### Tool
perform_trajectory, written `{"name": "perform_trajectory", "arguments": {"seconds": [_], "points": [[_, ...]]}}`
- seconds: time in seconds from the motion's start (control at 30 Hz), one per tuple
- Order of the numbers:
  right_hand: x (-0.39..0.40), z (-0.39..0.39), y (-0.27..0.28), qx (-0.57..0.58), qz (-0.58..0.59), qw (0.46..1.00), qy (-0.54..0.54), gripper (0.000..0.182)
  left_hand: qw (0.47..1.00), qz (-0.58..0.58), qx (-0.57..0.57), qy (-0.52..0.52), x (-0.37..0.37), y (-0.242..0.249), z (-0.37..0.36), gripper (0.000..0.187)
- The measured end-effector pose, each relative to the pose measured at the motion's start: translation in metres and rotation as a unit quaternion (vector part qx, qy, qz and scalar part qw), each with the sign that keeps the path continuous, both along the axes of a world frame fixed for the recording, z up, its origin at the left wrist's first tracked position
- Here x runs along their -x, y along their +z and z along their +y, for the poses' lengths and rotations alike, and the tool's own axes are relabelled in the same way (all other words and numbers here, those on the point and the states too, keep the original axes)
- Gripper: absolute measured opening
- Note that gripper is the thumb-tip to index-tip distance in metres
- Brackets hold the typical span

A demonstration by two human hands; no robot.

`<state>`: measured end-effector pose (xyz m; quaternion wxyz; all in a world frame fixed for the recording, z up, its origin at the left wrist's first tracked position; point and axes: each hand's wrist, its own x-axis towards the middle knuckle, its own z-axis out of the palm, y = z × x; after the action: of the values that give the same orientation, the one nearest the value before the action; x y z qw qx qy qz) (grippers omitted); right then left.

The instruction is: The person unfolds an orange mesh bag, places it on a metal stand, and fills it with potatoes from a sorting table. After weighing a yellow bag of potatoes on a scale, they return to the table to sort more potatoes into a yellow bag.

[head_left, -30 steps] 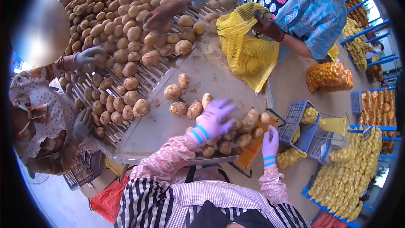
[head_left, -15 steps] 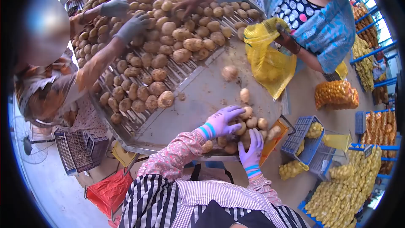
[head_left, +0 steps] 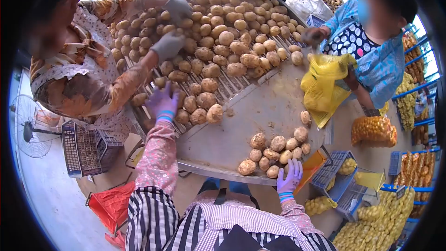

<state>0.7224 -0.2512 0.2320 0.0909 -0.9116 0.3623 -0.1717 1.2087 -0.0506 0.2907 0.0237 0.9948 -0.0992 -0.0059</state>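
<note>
My left hand [head_left: 162, 101], in a purple glove, reaches to the left edge of the slatted rack [head_left: 237, 86], its spread fingers at the potatoes [head_left: 189, 103] there. Near the table's front edge, my right hand [head_left: 290, 176], also gloved in purple, has its fingers apart beside a small group of potatoes [head_left: 278, 143] on the metal tabletop [head_left: 218, 142]. A larger heap of potatoes [head_left: 226, 38] covers the rack beyond.
A co-worker in grey gloves [head_left: 168, 46] handles potatoes at the left. Another at the right holds a yellow mesh bag [head_left: 325, 88]. An orange chute [head_left: 312, 169], blue crates [head_left: 334, 176] and filled sacks [head_left: 374, 131] stand right; a red bag [head_left: 109, 204] is lower left.
My left hand has moved from the small group to the rack's left edge. My right hand has shifted slightly right and down. The small group is more spread out.
</note>
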Motion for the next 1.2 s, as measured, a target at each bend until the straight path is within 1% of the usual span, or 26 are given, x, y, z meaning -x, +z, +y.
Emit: {"name": "perform_trajectory", "arguments": {"seconds": [0.03,0.07,0.1,0.13,0.17,0.2,0.27,0.3,0.33,0.37,0.4,0.47,0.5,0.53,0.57,0.6,0.67,0.7,0.77,0.87,0.9,0.93,1.0,1.03,1.1,1.2], "points": [[0.0,-0.001,-0.001,0.003,0.0,1.0,0.004,0.05,0.994,0.02,0.077,-0.071,0.0,-0.022,-0.002,0.052],[-0.001,-0.002,-0.003,0.006,-0.002,1.0,0.007,0.05,0.982,-0.039,0.118,-0.143,0.017,-0.033,-0.013,0.051],[-0.002,-0.002,-0.003,0.012,-0.001,1.0,0.007,0.049,0.984,-0.051,0.116,-0.126,0.045,-0.026,-0.032,0.052],[-0.001,0.0,-0.002,0.014,-0.003,1.0,0.008,0.049,0.973,-0.015,0.181,-0.145,0.061,-0.034,-0.043,0.056],[-0.001,-0.001,-0.002,0.01,0.001,1.0,0.006,0.049,0.972,-0.018,0.177,-0.155,0.084,-0.034,-0.056,0.063],[-0.002,-0.002,-0.002,0.006,0.005,1.0,0.004,0.049,0.96,0.068,0.199,-0.184,0.106,-0.009,-0.063,0.07],[-0.003,-0.001,0.0,0.009,0.002,1.0,0.012,0.049,0.935,0.097,0.164,-0.3,0.137,-0.02,-0.067,0.072],[-0.004,-0.002,0.002,0.005,0.005,1.0,0.009,0.048,0.888,0.143,0.285,-0.331,0.141,-0.039,-0.065,0.072],[-0.005,-0.002,0.002,0.0,0.007,1.0,0.005,0.048,0.823,0.186,0.4,-0.357,0.14,-0.034,-0.065,0.072],[-0.005,-0.002,0.001,0.005,0.006,1.0,0.003,0.047,0.867,0.07,0.341,-0.357,0.129,-0.029,-0.065,0.069],[-0.005,-0.002,0.0,0.007,0.003,1.0,0.006,0.047,0.901,0.04,0.304,-0.308,0.112,-0.025,-0.061,0.067],[-0.007,-0.003,-0.001,0.005,0.012,1.0,-0.002,0.047,0.891,-0.081,0.392,-0.215,0.047,-0.039,-0.056,0.063],[-0.007,-0.004,0.0,0.003,0.013,1.0,0.003,0.047,0.908,-0.12,0.376,-0.141,0.014,-0.042,-0.054,0.063],[-0.007,-0.004,0.001,0.005,0.011,1.0,0.006,0.047,0.938,-0.124,0.316,-0.074,-0.019,-0.047,-0.052,0.066],[-0.008,-0.004,0.003,0.002,0.016,1.0,0.007,0.047,0.935,-0.162,0.315,-0.024,-0.052,-0.055,-0.051,0.07],[-0.008,-0.003,0.003,-0.002,0.02,1.0,0.006,0.046,0.934,-0.164,0.317,-0.024,-0.074,-0.051,-0.049,0.07],[-0.009,-0.002,0.002,-0.001,0.019,1.0,0.002,0.046,0.961,-0.051,0.267,0.049,-0.102,-0.04,-0.053,0.071],[-0.009,-0.002,0.002,-0.005,0.019,1.0,0.005,0.047,0.961,-0.051,0.269,0.044,-0.104,-0.037,-0.058,0.071],[-0.006,-0.004,0.0,-0.007,0.016,1.0,0.003,0.047,0.966,0.027,0.258,-0.002,-0.102,-0.032,-0.066,0.066],[-0.006,-0.003,-0.004,-0.008,0.013,1.0,-0.001,0.048,0.957,-0.028,0.215,-0.192,-0.058,-0.049,-0.082,0.055],[-0.007,-0.002,-0.001,-0.011,0.013,1.0,0.006,0.048,0.965,0.005,0.184,-0.187,-0.024,-0.018,-0.085,0.051],[-0.007,-0.003,0.002,-0.014,0.015,1.0,0.014,0.048,0.954,0.016,0.185,-0.234,-0.013,-0.017,-0.085,0.049],[-0.007,-0.002,0.004,-0.015,0.011,1.0,0.008,0.048,0.915,0.029,0.302,-0.265,-0.004,-0.026,-0.091,0.048],[-0.008,-0.003,0.005,-0.02,0.013,1.0,0.006,0.048,0.914,0.027,0.301,-0.27,-0.006,-0.021,-0.099,0.048],[-0.009,-0.004,0.006,-0.025,0.013,1.0,0.002,0.048,0.878,0.001,0.398,-0.265,-0.016,-0.008,-0.113,0.049],[-0.006,-0.005,0.004,-0.027,0.02,0.999,0.0,0.047,0.869,-0.094,0.401,-0.273,-0.061,-0.004,-0.159,0.06]]}}
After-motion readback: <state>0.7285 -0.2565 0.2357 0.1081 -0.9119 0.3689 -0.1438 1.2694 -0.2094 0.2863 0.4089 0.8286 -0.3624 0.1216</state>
